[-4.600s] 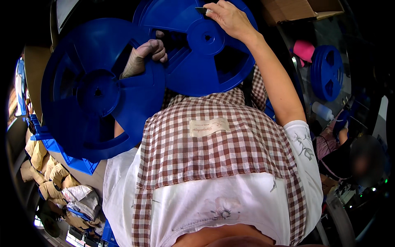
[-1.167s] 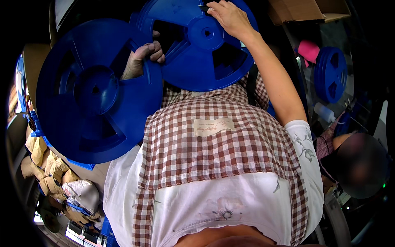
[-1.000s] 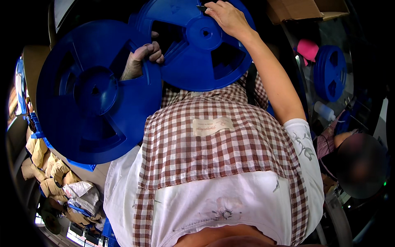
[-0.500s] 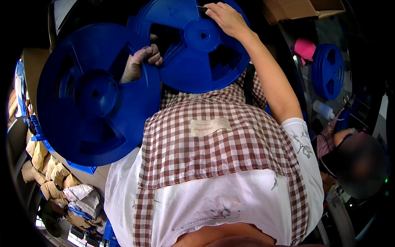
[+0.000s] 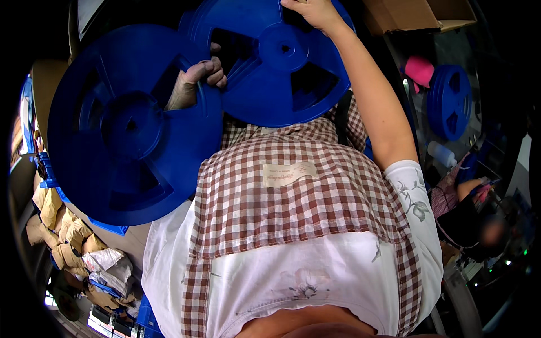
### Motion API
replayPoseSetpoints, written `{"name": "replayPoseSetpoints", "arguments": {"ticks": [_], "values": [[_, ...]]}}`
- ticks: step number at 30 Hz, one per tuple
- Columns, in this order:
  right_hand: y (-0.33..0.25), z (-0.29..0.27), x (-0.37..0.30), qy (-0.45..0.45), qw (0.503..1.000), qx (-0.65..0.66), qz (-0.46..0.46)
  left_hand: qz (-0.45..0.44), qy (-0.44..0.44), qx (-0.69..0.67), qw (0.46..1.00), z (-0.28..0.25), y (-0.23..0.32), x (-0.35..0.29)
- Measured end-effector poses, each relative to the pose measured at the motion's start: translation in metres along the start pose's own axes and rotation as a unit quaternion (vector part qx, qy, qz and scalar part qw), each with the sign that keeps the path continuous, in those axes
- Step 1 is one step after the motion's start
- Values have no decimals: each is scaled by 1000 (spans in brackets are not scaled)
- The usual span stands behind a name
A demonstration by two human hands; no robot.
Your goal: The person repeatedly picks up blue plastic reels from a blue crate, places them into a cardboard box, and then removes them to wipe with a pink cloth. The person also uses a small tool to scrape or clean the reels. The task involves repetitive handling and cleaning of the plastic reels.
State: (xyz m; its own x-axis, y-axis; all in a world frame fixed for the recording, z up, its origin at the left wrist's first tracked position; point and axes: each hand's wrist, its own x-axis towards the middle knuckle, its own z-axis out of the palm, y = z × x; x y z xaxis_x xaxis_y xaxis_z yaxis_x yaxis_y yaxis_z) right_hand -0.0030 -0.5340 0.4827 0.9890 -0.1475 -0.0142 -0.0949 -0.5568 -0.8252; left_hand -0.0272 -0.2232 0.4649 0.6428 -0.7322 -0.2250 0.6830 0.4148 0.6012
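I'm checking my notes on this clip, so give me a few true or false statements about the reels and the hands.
1. The left hand grips the rim of the left blue reel. True.
2. The right hand rests on a pink reel. False: it is on the top edge of the right blue reel.
3. A third blue reel sits off to the right. True.
4. The person wears a plain green apron. False: the apron is brown-and-white checked.
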Motion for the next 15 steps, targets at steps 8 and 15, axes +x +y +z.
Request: {"name": "replayPoseSetpoints", "arguments": {"ticks": [8,15], "values": [[0,-2,-6,30,995,-2,-91,8,-10,-11,1000,1,-1,0],[-32,-47,-19,-124,984,16,127,17,4,1,1000,5,-5,1]]}}
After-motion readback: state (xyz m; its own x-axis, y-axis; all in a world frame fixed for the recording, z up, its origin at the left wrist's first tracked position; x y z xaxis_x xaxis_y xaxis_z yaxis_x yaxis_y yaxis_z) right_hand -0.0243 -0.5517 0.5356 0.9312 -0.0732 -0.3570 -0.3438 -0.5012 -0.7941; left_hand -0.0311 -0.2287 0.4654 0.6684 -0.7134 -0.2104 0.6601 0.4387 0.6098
